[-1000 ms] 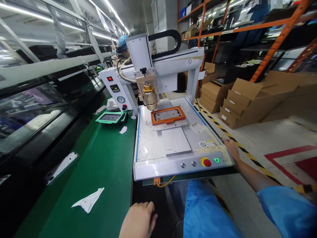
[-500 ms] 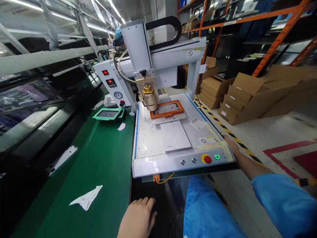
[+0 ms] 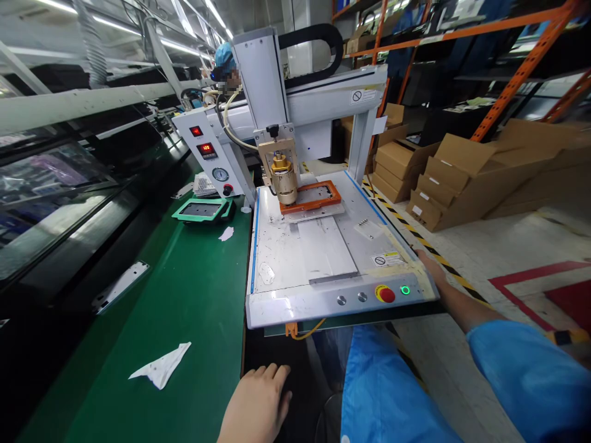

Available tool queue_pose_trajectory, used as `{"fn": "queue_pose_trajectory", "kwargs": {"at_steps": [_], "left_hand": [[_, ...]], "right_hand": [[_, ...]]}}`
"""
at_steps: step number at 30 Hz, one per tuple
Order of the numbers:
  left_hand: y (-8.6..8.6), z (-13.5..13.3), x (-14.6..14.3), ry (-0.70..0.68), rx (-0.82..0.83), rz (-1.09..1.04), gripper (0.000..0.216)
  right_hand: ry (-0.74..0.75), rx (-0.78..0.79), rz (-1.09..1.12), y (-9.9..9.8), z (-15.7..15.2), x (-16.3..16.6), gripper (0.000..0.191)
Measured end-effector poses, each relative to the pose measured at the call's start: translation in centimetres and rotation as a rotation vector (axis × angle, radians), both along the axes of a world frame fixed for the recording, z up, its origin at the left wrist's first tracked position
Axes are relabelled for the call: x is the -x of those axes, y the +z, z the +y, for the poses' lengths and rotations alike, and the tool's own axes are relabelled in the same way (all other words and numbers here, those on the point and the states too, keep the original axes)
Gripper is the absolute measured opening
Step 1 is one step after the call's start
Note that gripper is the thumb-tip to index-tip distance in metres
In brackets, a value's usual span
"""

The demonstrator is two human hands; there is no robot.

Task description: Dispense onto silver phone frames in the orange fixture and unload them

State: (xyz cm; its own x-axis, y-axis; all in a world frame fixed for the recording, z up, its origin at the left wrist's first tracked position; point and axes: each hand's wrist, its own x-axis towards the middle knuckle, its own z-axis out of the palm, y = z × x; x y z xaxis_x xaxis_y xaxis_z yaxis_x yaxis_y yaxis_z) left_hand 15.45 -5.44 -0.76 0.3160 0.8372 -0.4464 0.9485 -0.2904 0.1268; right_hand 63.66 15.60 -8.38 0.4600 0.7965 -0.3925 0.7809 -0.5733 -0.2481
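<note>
My left hand (image 3: 257, 403) is palm down at the near edge of the green bench (image 3: 203, 307), thumb apart, nothing seen in it. At the right side of the benchtop machine (image 3: 295, 307) is my right hand (image 3: 430, 271), its fingers hidden behind the casing. Under the machine's brass-coloured head (image 3: 285, 184), an orange frame (image 3: 311, 206) with small parts inside lies on a metal plate. The front panel carries a red stop button (image 3: 386, 295), a lit green button (image 3: 405, 290) and two silver buttons.
A torn white sheet (image 3: 161, 367) and a green-framed fixture (image 3: 203, 210) lie on the bench. Left of it, a white panel (image 3: 120, 286) sits on a dark belt. Cardboard boxes (image 3: 434, 184) and orange shelving (image 3: 517, 74) stand right. A person in a blue cap (image 3: 225, 56) is behind the machine.
The machine's head has shifted slightly right over the orange frame, which has moved a little. The white panel has slid away from me along the belt. Both hands have stayed put.
</note>
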Motion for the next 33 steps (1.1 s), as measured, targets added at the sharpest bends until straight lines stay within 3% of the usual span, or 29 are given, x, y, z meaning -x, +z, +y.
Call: {"fn": "queue_pose_trajectory", "kwargs": {"at_steps": [10, 26, 33], "left_hand": [[-0.5, 0.0, 0.2, -0.020, -0.007, 0.012, 0.045], [0.1, 0.2, -0.1, -0.017, 0.022, 0.050, 0.047], [-0.1, 0.3, 0.0, -0.027, -0.003, 0.051, 0.047]], "right_hand": [[-0.009, 0.000, 0.007, -0.7, 0.4, -0.6, 0.066], [-0.005, -0.012, 0.038, -1.6, 0.5, -1.2, 0.083], [-0.026, -0.020, 0.053, -2.2, 0.9, -1.6, 0.079]]}}
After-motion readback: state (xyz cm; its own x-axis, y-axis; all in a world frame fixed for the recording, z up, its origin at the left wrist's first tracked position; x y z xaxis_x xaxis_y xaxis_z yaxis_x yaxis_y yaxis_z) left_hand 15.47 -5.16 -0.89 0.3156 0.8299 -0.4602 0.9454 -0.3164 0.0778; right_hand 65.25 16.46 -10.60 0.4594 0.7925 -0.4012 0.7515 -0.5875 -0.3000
